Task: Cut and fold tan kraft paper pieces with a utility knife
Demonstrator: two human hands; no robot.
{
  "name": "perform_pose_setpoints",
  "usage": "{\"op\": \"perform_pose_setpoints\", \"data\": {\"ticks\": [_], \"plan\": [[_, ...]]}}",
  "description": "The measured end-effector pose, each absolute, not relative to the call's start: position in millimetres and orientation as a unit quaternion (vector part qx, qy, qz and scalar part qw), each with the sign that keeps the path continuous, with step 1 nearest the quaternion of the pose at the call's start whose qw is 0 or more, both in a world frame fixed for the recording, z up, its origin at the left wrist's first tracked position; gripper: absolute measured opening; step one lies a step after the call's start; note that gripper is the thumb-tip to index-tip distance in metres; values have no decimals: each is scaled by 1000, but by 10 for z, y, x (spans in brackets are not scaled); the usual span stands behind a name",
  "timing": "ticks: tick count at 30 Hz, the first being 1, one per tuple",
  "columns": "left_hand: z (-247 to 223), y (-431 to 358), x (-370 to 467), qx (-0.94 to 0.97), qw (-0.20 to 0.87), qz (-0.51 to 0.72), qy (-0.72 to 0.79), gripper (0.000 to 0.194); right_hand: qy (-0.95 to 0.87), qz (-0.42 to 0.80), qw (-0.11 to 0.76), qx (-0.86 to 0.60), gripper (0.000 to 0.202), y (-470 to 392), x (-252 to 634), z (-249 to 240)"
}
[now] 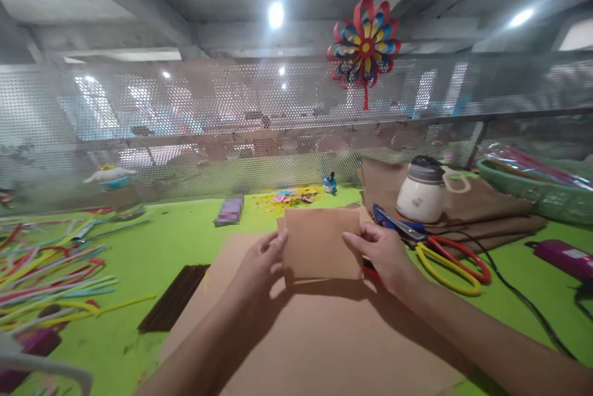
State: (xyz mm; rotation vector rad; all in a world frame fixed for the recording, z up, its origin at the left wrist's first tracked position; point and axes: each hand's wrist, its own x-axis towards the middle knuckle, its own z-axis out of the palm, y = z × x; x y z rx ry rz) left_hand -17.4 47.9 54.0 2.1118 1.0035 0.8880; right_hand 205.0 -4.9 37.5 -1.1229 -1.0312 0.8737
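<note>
A folded piece of brown kraft paper (322, 244) is held up between my hands, over a larger brown sheet (319, 340) that covers the middle of the table. My left hand (266, 263) pinches its left edge between thumb and fingers. At the right edge, my right hand (382, 254) grips it with the thumb in front and the fingers behind. A second edge shows behind the paper's top left corner. Just right of my right hand lie scissors (412, 232) with red and yellow handles. Something red lies partly hidden beneath that hand.
Colourful strips (55, 285) spread at the left, near a dark brown bundle (175, 297). At the right stand a white jug (420, 192), folded brown cloth (491, 210) and a green basket (546, 192). A black cable (514, 291) crosses the table. Behind rises a perforated metal screen (222, 130).
</note>
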Motion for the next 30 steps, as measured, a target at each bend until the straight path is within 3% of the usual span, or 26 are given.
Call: {"op": "perform_pose_setpoints", "data": {"ticks": [4,7,16,21,30], "plan": [[449,283,-20,626,597,349,360,51,-431,381,657,-488,38,-82,1978,301],[481,245,1,571,671,323,346,54,-430,395,649,-488,39,-100,1953,272],[535,309,-88,542,696,325,340,43,-442,447,618,-471,33,-138,2040,301],[498,355,-102,563,637,368,377,45,-549,314,544,-551,37,-143,2120,304],[454,466,-171,554,653,389,339,49,-563,182,571,-569,39,-141,2175,292]]}}
